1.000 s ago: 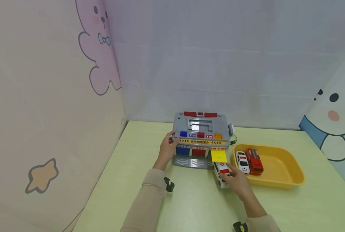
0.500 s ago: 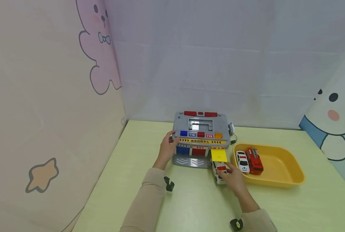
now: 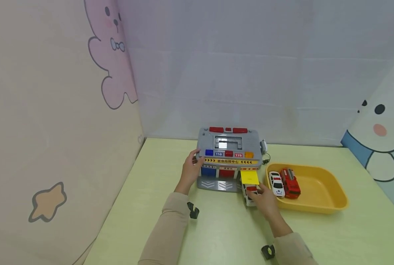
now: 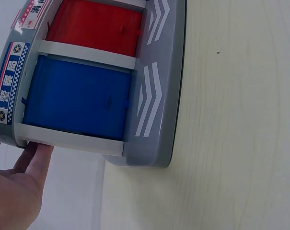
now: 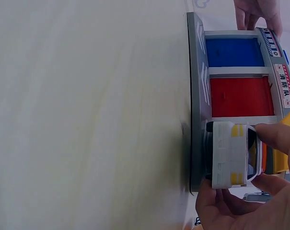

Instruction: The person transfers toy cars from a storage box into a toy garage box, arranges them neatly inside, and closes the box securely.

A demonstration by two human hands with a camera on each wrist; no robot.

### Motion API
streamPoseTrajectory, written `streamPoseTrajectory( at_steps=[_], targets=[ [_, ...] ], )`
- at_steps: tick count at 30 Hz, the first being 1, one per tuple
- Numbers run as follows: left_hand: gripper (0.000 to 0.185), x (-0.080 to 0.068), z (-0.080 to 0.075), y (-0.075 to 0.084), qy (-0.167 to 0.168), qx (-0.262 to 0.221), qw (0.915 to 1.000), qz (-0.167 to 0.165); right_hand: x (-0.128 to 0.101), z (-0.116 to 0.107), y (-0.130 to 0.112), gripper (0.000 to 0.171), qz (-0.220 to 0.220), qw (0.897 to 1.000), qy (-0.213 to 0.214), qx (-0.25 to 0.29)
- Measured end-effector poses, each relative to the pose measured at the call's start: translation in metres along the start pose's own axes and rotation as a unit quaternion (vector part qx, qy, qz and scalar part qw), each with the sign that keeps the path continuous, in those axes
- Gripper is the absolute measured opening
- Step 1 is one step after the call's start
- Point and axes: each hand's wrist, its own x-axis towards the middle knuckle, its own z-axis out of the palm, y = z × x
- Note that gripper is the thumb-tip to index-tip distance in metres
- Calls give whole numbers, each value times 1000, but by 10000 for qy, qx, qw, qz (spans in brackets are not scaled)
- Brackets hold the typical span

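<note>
A grey toy emergency station (image 3: pixel 228 147) stands at the back of the table, with a blue door (image 4: pixel 77 98), a red door (image 5: pixel 241 97) and a raised yellow door (image 3: pixel 249 177). My left hand (image 3: pixel 191 171) rests against its left end, fingers touching the side wall. Below the yellow door, my right hand (image 3: pixel 266 202) holds a white toy ambulance (image 5: pixel 228 153) between thumb and fingers. The ambulance's front part is under the raised door in the head view, and its rear faces the right wrist camera. The inside of that bay is hidden.
To the right of the station sits a yellow tray (image 3: pixel 323 209), holding a white toy police car (image 3: pixel 277 184) and a red toy fire engine (image 3: pixel 290 183). A coiled cord (image 3: pixel 266 159) hangs at the station's right side. Fabric walls stand behind and at the left.
My right hand has moved the ambulance away from me, further under the yellow door. The left hand stays at the station's left end, and the tray has not moved.
</note>
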Motion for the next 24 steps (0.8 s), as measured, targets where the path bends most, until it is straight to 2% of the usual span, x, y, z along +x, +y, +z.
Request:
streamPoseTrajectory(
  at_steps=[5,11,24],
  targets=[
    [46,1,-1,1,20,-33,10000,88,6,2,-2,65,-42,10000,45,32],
    [46,0,0,1,27,-34,10000,-22,8,6,-2,61,49,9999,129,59],
    [46,0,1,-1,9,-60,10000,3,12,10,0,62,-26,9988,414,242]
  ],
)
